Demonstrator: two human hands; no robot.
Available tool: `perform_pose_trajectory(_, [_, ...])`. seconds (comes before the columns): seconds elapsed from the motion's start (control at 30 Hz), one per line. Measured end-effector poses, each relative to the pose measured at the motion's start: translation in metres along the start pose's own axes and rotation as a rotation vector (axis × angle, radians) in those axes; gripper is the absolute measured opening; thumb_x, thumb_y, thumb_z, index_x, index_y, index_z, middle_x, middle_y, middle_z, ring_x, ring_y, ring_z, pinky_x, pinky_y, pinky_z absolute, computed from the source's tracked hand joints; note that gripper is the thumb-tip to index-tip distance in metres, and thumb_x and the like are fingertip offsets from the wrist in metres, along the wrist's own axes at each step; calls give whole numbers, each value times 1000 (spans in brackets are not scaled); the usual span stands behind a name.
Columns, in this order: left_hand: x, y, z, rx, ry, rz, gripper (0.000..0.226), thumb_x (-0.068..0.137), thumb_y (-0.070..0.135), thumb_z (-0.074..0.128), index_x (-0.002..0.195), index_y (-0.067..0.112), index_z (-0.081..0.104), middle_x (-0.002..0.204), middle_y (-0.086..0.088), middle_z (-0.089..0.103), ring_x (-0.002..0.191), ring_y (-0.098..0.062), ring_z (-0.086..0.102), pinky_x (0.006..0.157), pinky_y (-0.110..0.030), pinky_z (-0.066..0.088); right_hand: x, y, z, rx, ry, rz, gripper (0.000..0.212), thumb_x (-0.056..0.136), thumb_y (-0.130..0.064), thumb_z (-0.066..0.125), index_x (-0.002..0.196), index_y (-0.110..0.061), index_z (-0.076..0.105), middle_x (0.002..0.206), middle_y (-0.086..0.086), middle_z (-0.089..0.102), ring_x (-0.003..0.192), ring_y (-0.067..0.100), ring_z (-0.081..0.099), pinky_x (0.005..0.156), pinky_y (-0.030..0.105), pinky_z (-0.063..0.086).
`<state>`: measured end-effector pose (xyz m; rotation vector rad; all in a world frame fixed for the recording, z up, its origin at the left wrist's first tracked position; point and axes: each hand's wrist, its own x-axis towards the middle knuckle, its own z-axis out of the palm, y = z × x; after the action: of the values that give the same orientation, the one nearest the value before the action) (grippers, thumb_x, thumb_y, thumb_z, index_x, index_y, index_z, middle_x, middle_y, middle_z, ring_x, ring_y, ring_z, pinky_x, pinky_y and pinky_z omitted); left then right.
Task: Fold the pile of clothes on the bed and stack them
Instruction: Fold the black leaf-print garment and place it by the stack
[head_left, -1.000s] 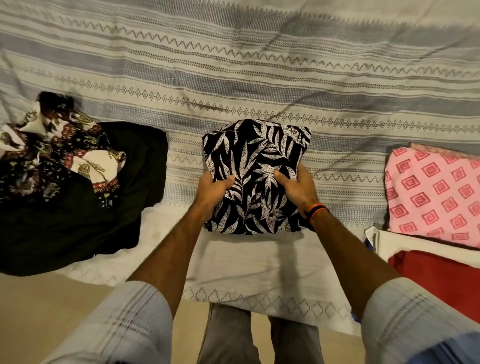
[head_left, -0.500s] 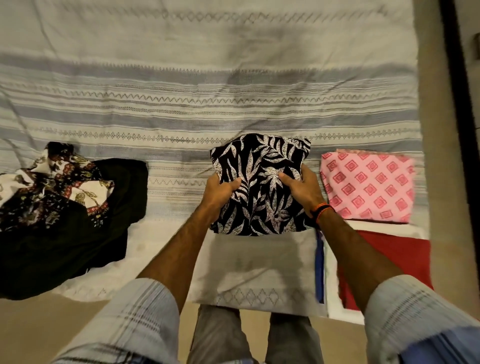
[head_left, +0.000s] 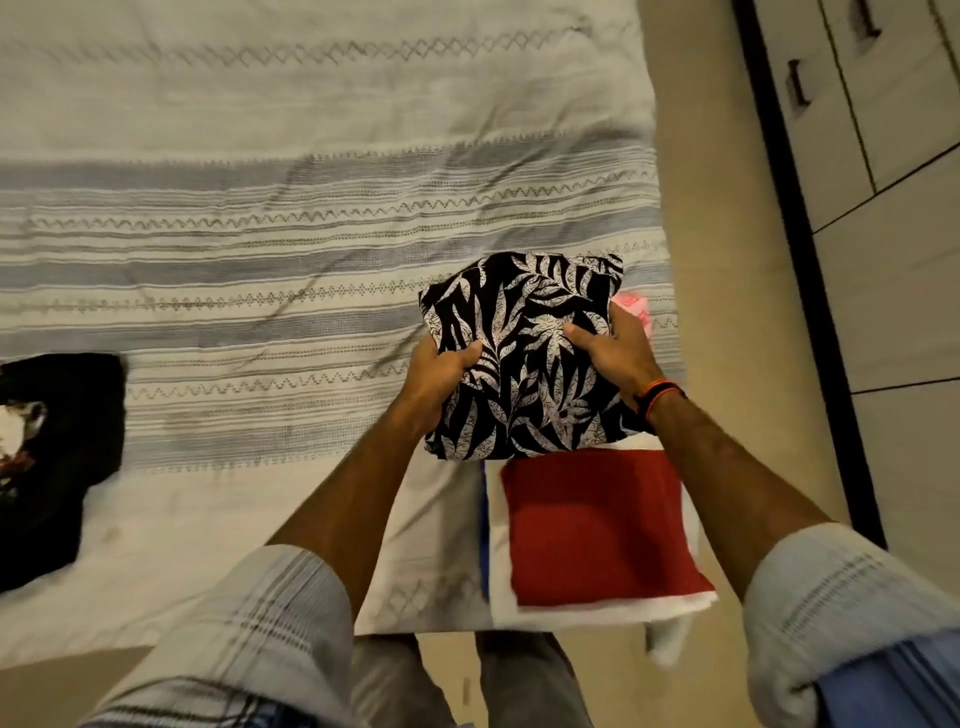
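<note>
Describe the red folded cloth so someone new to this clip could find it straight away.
Start at the striped bedspread and go to its near right corner, by the person's right arm. There the red cloth lies flat on a white folded piece, just below the black leaf-print garment held in both hands. It is the only plain, unpatterned red piece in view.

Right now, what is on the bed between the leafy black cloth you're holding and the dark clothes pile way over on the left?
Only bare striped bedsheet lies between the leafy cloth and the dark pile, per the head view.
</note>
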<state>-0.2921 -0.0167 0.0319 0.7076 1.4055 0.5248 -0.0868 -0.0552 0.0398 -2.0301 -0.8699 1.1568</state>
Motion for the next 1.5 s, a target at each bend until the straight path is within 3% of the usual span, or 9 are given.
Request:
perform_pose_trajectory(0.1, [6, 0, 33, -12, -24, 7, 24, 91, 3, 64, 97, 26, 62, 105, -4, 72, 101, -25, 69, 93, -47, 54, 12, 9, -31, 2, 19, 22, 80, 80, -43, 78, 145, -13, 42, 151, 5, 44, 138, 23, 41, 116, 47, 33])
perform_pose_trajectory(0.2, [15, -2, 54, -11, -22, -12, 23, 90, 6, 67, 107, 21, 63, 107, -4, 72, 100, -24, 69, 94, -49, 54, 26, 20, -49, 6, 24, 39, 81, 77, -47, 77, 144, -15, 45, 147, 4, 49, 134, 22, 47, 114, 47, 37])
perform_pose_trajectory(0.33, [33, -8, 69, -20, -3, -20, 24, 91, 6, 66, 110, 20, 63, 107, -2, 72, 100, -21, 69, 93, -47, 54, 42, 30, -65, -26, 11, 57, 52, 88, -26, 73, 135, -13, 54, 132, -3, 59, 119, 13, 55, 108, 36, 41])
perform_pose_trajectory(0.4, [48, -19, 71, 220, 70, 24, 39, 90, 11, 67, 127, 13, 54, 120, -5, 66, 110, -23, 64, 98, -47, 51, 52, 43, -66, -283, 72, 81, 56, 89, -26, 72, 137, -9, 48, 130, 2, 57, 116, 16, 52, 101, 29, 40])
perform_pose_trajectory(0.53, [68, -49, 70, 972, 200, -106, 73, 81, 20, 76, 139, 3, 34, 137, -18, 49, 123, -35, 50, 102, -45, 47, 55, 64, -48, -899, 24, 47, 71, 88, -22, 70, 144, -4, 31, 143, 22, 40, 129, 38, 41, 104, 47, 42])
perform_pose_trajectory(0.7, [70, -61, 83, 1113, -9, 215, 83, 82, 26, 77, 151, 17, 33, 157, -13, 28, 143, -30, 28, 119, -42, 28, 53, 79, -24, -936, -159, -180, 67, 90, -29, 66, 145, -7, 35, 152, 16, 33, 136, 33, 35, 111, 44, 38])
perform_pose_trajectory(0.87, [81, -72, 97, 1297, -211, 199, 94, 84, 32, 75, 157, 25, 15, 165, -8, -1, 150, -31, 13, 120, -46, 24, 58, 97, -15, -1021, -253, -149, 77, 95, -37, 59, 155, -13, 18, 163, 15, 10, 146, 34, 22, 116, 46, 28])
perform_pose_trajectory(1.17, [86, -73, 96, 1247, -247, 159, 96, 83, 28, 77, 156, 26, 15, 165, -5, -3, 150, -29, 12, 121, -45, 23, 58, 103, -19, -1011, -309, -137, 76, 98, -39, 54, 156, -15, 13, 165, 13, 1, 148, 32, 17, 118, 47, 25])
perform_pose_trajectory(1.5, [30, -42, 71, 1107, -177, 239, 88, 81, 32, 77, 153, 14, 28, 158, -14, 28, 146, -29, 26, 119, -39, 25, 18, 57, -28, -690, -214, -160, 69, 93, -31, 64, 150, -11, 31, 155, 12, 34, 143, 29, 30, 116, 39, 27])
